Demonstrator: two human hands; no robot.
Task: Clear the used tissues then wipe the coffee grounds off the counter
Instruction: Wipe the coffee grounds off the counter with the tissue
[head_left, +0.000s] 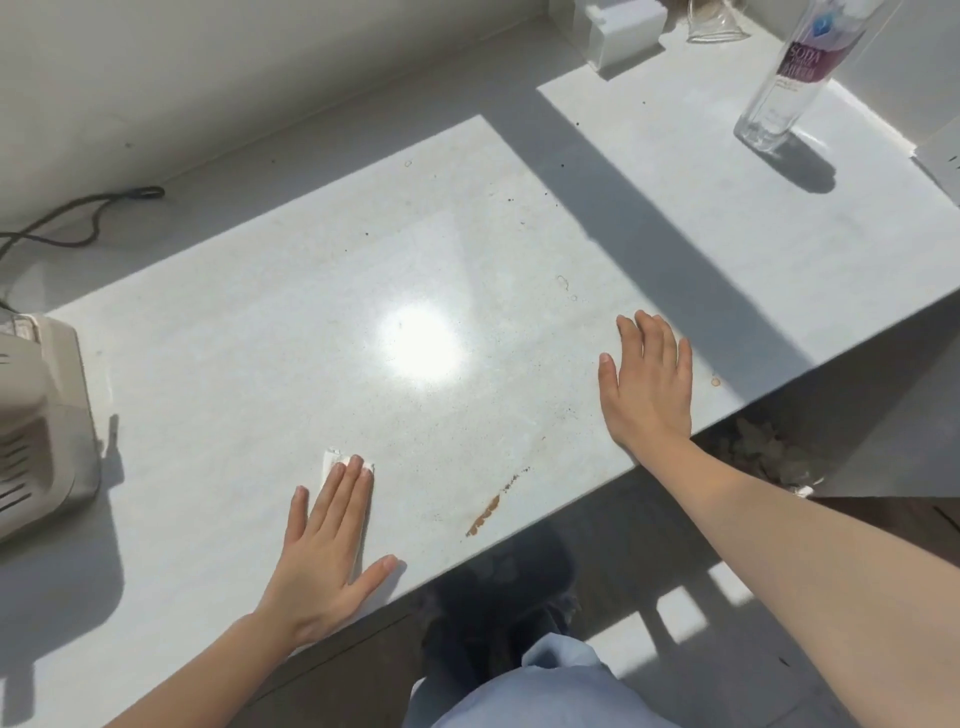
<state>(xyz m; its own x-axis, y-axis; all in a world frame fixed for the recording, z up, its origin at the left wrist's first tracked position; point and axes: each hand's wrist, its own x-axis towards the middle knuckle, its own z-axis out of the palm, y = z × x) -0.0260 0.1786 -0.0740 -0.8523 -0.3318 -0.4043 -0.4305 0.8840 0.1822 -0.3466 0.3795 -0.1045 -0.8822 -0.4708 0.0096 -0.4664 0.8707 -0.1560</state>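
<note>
My left hand (324, 545) lies flat on the white counter (311, 312), pressing a folded white tissue (332, 460) under its fingers; only the tissue's far edge shows. A brown streak of coffee grounds (485, 512) lies near the counter's front edge, to the right of that hand. Small dark specks are scattered over the surface. My right hand (647, 384) rests flat and open on the counter near its right front edge, holding nothing.
A beige appliance (41, 426) stands at the left edge, with a dark cable (88, 213) behind it. A clear soda bottle (795, 78), a glass vessel (714, 23) and a white box (621, 31) stand at the back right. Crumpled debris (769, 452) lies below the counter's right edge.
</note>
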